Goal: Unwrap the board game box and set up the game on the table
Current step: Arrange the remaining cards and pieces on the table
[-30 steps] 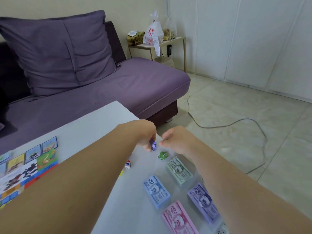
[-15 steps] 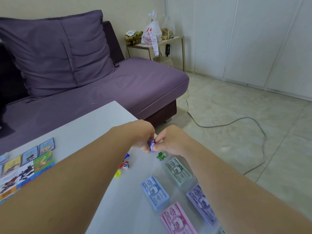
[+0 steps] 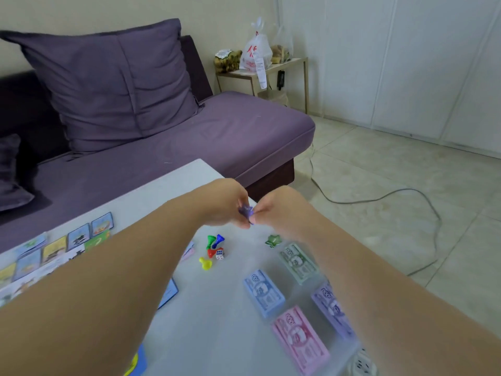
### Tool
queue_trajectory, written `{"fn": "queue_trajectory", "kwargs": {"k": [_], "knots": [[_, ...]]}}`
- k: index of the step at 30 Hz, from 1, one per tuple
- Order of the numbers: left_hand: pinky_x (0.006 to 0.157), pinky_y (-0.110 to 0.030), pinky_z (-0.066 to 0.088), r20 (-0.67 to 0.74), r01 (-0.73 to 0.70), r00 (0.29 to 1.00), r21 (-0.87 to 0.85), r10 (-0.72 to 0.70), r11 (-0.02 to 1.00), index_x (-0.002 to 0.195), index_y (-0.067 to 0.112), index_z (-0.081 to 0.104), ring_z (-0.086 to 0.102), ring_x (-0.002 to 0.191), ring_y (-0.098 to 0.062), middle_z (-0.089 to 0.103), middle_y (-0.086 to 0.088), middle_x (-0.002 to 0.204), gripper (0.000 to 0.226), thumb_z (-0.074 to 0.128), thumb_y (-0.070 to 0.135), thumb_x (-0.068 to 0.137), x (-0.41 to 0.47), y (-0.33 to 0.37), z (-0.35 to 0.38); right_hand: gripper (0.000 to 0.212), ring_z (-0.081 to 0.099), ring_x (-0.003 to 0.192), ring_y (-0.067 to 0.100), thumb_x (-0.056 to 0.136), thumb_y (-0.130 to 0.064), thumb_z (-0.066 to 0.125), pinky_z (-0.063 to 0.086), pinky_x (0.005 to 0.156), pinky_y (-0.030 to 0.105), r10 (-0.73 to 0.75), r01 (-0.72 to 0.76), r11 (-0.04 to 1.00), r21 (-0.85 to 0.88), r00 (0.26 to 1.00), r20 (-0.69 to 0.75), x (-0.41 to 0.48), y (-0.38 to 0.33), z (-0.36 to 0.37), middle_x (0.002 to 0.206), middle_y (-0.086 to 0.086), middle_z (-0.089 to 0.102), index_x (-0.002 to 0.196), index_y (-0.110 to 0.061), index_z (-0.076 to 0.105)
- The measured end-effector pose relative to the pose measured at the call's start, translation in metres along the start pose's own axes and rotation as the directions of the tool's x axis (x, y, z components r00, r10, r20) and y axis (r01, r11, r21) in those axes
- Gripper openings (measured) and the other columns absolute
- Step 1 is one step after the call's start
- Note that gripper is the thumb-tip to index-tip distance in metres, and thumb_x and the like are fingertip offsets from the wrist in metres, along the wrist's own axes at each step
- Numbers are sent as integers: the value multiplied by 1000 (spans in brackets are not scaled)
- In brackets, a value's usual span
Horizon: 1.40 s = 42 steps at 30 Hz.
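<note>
Above the white table [image 3: 173,183], my left hand [image 3: 225,202] and my right hand [image 3: 282,210] meet and both pinch a small purple plastic piece [image 3: 246,211]. Under them lie green, blue, red and yellow pawns [image 3: 212,245] and a die [image 3: 219,254]. A green star-shaped piece [image 3: 273,240] lies to the right. Four wrapped stacks of play money lie nearer me: green [image 3: 298,263], blue [image 3: 264,291], purple [image 3: 332,308] and pink [image 3: 299,339]. The game board [image 3: 54,248] with picture squares lies at the left, partly hidden by my left arm.
A purple sofa [image 3: 217,137] with a big cushion [image 3: 113,85] stands behind the table. A side table [image 3: 271,71] with plastic bags stands in the far corner. A grey cable [image 3: 379,198] runs across the tiled floor on the right. A white power strip [image 3: 362,362] lies at the table's near right corner.
My hands came together on the purple piece and rose slightly. The view shifted, so the pawns and die now show under my hands.
</note>
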<state>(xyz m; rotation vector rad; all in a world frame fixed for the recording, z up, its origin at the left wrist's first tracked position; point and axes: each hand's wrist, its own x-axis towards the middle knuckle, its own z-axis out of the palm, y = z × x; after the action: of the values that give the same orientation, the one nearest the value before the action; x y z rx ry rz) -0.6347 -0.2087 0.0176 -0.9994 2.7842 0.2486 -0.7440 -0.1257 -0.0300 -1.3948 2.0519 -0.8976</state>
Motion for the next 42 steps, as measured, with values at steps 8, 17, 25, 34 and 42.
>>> {"fn": "queue_trajectory", "kwargs": {"k": [8,17,25,34,42], "knots": [[49,-4,40,-130,130,971,-407,-199,904,92,25,63,61,58,7,70,8,80,27,80,29,72,-114,-18,-23,14,69,68,23,86,-11,62,57,71,41,-283,269,938,218,958,38,-58,-68,5,75,12,71,92,-6,75],[71,-24,55,-124,229,925,-573,-360,787,92,22,66,69,73,-8,72,5,79,34,80,36,64,-271,-27,-22,24,64,59,10,88,-7,63,57,70,32,-453,334,851,406,857,245,-149,-146,46,65,-3,68,97,-28,68],[78,-21,54,43,153,900,-963,-433,222,108,6,63,66,90,-15,69,-15,106,26,67,6,83,-381,-40,17,17,62,62,11,87,-5,63,54,65,20,-470,204,835,511,748,469,-213,-195,90,76,4,70,98,-17,69],[88,-38,50,190,-346,818,-593,-544,-727,116,-7,59,65,87,-26,65,-19,103,56,36,41,99,-424,-26,80,18,69,79,6,85,-13,68,54,82,26,-510,439,857,269,658,554,-248,-216,144,84,-5,74,85,-31,71],[49,-26,56,285,-552,724,-307,-628,-775,93,-7,57,68,56,-21,67,-18,75,32,35,14,102,-423,-32,111,25,56,81,-8,85,-19,69,36,71,1,-561,624,778,66,644,521,-255,-212,184,75,-18,65,109,-26,70]]}}
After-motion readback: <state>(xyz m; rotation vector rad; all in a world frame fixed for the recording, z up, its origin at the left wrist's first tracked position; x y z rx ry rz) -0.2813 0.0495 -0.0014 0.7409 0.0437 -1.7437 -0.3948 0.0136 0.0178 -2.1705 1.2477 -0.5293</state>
